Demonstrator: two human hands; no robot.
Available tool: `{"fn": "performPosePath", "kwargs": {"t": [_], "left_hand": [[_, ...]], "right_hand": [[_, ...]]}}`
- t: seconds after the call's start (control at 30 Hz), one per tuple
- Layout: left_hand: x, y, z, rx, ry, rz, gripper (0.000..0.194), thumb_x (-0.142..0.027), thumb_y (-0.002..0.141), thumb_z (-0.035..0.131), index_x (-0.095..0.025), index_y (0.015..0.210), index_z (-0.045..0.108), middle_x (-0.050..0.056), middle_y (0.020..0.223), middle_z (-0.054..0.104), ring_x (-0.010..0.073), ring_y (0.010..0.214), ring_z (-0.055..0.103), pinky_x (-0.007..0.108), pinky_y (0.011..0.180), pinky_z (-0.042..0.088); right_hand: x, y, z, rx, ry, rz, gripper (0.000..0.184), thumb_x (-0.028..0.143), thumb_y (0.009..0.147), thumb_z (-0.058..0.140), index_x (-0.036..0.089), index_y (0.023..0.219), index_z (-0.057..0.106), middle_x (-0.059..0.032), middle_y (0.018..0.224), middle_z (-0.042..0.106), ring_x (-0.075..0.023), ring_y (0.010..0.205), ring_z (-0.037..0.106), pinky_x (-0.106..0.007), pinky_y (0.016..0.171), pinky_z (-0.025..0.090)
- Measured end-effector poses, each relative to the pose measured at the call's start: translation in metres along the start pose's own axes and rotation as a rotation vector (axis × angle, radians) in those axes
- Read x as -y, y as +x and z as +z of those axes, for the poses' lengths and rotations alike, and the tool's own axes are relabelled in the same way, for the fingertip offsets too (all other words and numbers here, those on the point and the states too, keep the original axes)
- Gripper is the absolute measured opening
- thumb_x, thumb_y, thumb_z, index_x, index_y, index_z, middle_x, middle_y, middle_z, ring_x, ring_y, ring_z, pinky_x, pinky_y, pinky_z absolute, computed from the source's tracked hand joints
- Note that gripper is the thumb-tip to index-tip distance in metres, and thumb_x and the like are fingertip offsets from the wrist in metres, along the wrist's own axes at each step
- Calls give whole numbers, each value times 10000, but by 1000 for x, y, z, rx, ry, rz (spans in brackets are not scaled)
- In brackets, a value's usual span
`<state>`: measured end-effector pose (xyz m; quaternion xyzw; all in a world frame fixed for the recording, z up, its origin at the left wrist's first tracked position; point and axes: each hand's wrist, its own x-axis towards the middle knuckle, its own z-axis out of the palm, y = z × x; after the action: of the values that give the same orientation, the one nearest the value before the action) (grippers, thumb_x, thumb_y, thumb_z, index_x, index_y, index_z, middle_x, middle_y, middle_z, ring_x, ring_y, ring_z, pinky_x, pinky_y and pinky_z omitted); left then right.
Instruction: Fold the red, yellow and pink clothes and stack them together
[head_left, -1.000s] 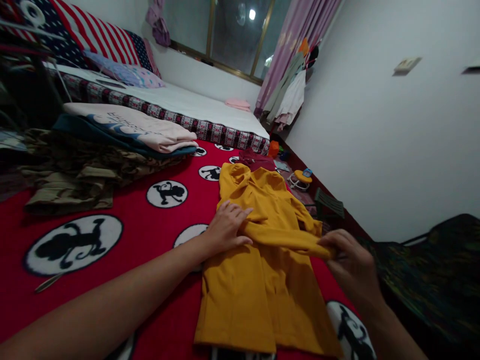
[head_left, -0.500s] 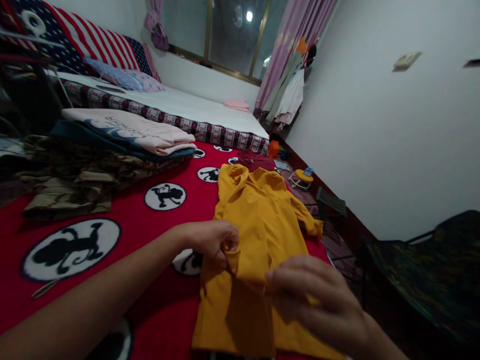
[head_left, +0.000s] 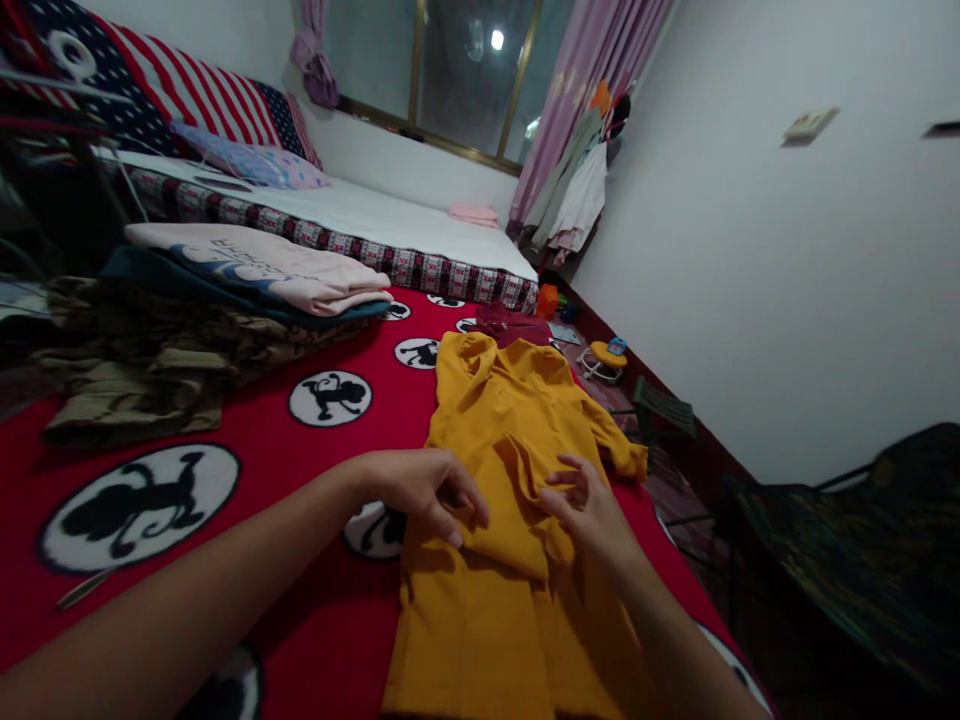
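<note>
A mustard-yellow long-sleeved garment lies flat on a red blanket printed with black-and-white monkey circles. One sleeve is folded across its middle. My left hand rests at the garment's left edge, fingers curled down onto the folded sleeve cloth. My right hand lies on the garment's middle beside the fold, fingers spread and touching the cloth. The other sleeve trails off to the right.
A stack of folded clothes sits at the left on camouflage fabric. A dark red garment lies beyond the yellow one. A bed with flag-patterned bedding runs along the back. A small stool and a dark chair stand on the right.
The sleeve that my right hand held out at the right has been carried across and laid on the garment's middle. My left hand shifted down to the fold. My right hand has opened onto the cloth.
</note>
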<state>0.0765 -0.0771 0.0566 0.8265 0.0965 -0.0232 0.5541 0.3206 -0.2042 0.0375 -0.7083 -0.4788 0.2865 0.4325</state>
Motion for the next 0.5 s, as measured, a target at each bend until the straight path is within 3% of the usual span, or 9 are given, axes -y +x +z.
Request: {"fn": "performPosePath", "kwargs": {"t": [0.07,0.13,0.2,0.3,0.4,0.5], "left_hand": [[-5,1,4,3,12,-36,335,-310,728,757,-168,1031,757,-11,708,668,92,610,529,145,512,365],[-12,-2,6,39,-44,-37,298,-302,741,743,-165,1005,765,-1,707,692,94,582,543,150,502,379],[-21,-6,6,112,-98,-8,309,-316,739,754,-166,1009,766,19,785,729,117,635,598,165,568,443],[-33,-13,5,214,-66,-18,329,-342,739,767,-178,1025,764,18,817,745,134,701,640,171,632,478],[-37,-16,4,245,-48,-65,317,-354,768,743,-177,1031,758,26,837,750,144,751,662,176,674,489],[-32,-15,1,169,-89,-102,293,-392,780,720,-154,949,754,47,834,747,158,736,666,200,663,497]], "right_hand": [[1,-4,-2,47,-186,-71,415,394,666,719,196,1016,616,-39,854,669,-184,703,619,-289,635,490],[6,-5,-3,91,-240,-134,171,346,724,651,194,801,652,-23,738,656,-185,689,600,-279,635,463],[15,-2,-5,115,-123,-189,168,352,772,600,195,733,644,-21,725,654,-189,713,602,-275,653,456],[26,10,-4,208,81,-217,207,388,799,583,203,858,657,-31,831,686,-204,792,632,-288,703,479],[31,27,0,215,-155,-187,182,291,762,607,194,906,663,-46,807,688,-204,737,634,-297,673,470],[38,39,12,-6,-466,-295,244,188,775,593,185,1012,650,-65,900,689,-189,739,621,-307,710,449]]}}
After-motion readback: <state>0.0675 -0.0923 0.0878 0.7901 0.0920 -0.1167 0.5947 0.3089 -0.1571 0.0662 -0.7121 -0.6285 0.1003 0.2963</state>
